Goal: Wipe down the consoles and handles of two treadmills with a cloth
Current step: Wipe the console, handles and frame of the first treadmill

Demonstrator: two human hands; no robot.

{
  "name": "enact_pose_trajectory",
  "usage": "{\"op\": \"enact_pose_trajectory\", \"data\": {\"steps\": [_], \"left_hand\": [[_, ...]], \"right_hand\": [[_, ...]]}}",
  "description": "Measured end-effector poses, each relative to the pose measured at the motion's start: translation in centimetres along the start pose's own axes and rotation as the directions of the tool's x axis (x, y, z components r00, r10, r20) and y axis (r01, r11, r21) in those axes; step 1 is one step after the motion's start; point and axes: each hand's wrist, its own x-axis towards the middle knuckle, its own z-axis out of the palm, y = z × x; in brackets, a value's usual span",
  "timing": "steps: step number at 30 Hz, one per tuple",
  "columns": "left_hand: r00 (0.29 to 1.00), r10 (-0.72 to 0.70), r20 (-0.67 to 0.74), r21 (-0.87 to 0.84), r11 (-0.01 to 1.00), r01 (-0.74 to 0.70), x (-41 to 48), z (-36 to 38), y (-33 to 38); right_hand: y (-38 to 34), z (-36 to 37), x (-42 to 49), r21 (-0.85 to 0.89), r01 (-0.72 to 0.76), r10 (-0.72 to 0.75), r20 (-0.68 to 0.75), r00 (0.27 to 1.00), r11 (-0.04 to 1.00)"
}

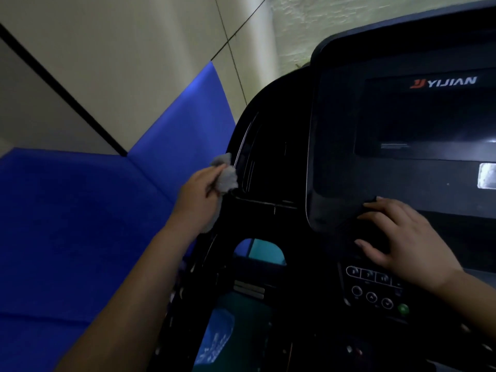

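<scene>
The cloth (225, 175) is grey and crumpled, and it is bunched in the left hand (200, 196), which is closed around it. It is pressed at the left edge of the console (271, 162), where a thin bright trim line runs down the black housing. A tail of the cloth hangs below the hand, along the wrist.

The right hand (402, 234) is laid flat with the fingers spread, and nothing is held in it. It rests at the lower edge of the screen (418, 122), just above the buttons (373, 285). It is judged that the hand is placed there for support, not for wiping.

The cloth is judged to be light and soft. It will fold easily and follow the curved housing, but it can slip out of the fingers if it is gripped only by a corner. It is best taken as a wad in the palm, as is done here, so that a broad face is pressed on the surface.

The console looks glossy and stiff. The screen should be wiped with light pressure, and the buttons may be pushed by accident.

Only one treadmill is seen. The handles cannot be told clearly in the dark lower part.
</scene>
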Motion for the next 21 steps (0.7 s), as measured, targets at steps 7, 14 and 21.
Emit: {"op": "enact_pose_trajectory", "data": {"steps": [7,14,21], "left_hand": [[0.976,-0.213,0.038,0.493,0.854,0.167,-11.9,5.7,-5.5],[0.945,-0.325,0.017,0.287,0.907,0.307,-6.3,6.7,-6.0],[0.924,-0.379,-0.049,0.354,0.858,0.371,-12.8,6.0,-6.2]], "right_hand": [[-0.8,-0.2,0.0,0.008,0.002,-0.002,0.003,1.0,1.0],[-3.6,1.8,0.1,0.033,0.153,-0.156,0.087,0.984,0.988],[-3.6,1.7,-0.2,-0.027,0.168,-0.164,0.125,0.979,0.985]]}}
